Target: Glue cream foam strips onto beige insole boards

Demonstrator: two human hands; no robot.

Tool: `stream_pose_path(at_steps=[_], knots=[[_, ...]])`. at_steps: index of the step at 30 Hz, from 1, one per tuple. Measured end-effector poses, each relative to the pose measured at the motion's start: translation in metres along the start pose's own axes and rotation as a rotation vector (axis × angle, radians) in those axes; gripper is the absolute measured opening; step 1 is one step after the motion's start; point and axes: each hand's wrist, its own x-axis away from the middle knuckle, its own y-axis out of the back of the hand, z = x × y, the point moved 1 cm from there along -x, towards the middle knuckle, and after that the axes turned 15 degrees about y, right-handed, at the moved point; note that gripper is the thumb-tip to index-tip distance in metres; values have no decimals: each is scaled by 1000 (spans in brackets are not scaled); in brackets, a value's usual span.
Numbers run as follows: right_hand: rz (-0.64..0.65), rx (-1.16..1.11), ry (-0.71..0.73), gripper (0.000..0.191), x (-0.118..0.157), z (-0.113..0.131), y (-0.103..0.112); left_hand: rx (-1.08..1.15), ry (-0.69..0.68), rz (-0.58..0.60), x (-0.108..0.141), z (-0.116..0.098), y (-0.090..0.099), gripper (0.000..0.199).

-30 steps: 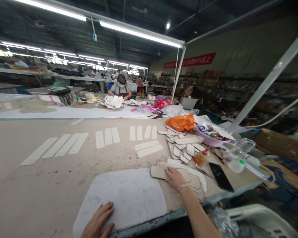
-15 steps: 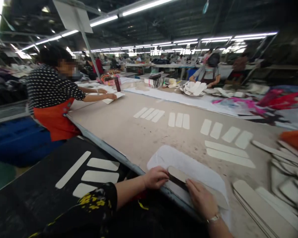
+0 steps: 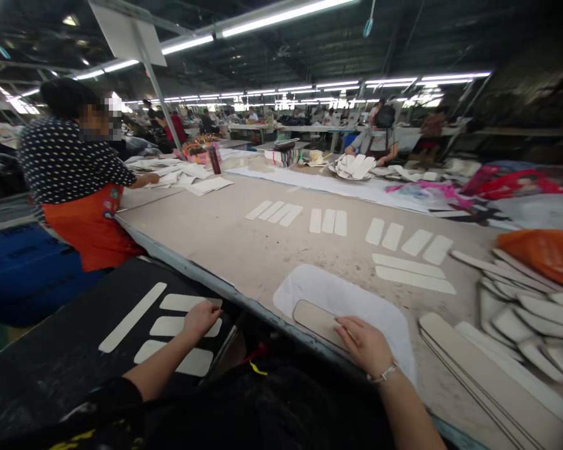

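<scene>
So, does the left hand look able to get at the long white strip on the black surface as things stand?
Probably yes: the left hand is at the shorter white pieces, with the long white strip just left of them, and nothing covers that strip.

The bare left hand [image 3: 203, 320] is off the beige, round-ended flat piece [image 3: 314, 317], now over white oblong strips [image 3: 165, 326] on the black surface [image 3: 65, 350]; over there, the dotted-topped co-worker [image 3: 70, 159] no longer holds the white sheet [image 3: 209, 185].
</scene>
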Motion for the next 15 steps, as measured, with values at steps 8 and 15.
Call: stream_pose_path(at_steps=[8,15], knots=[[-56,-25,-81,33,9,9,22,-175,59,102,-21,1,-21,32],[-33,-23,-168,26,0,26,20,-187,-23,126,-37,-6,-21,27]])
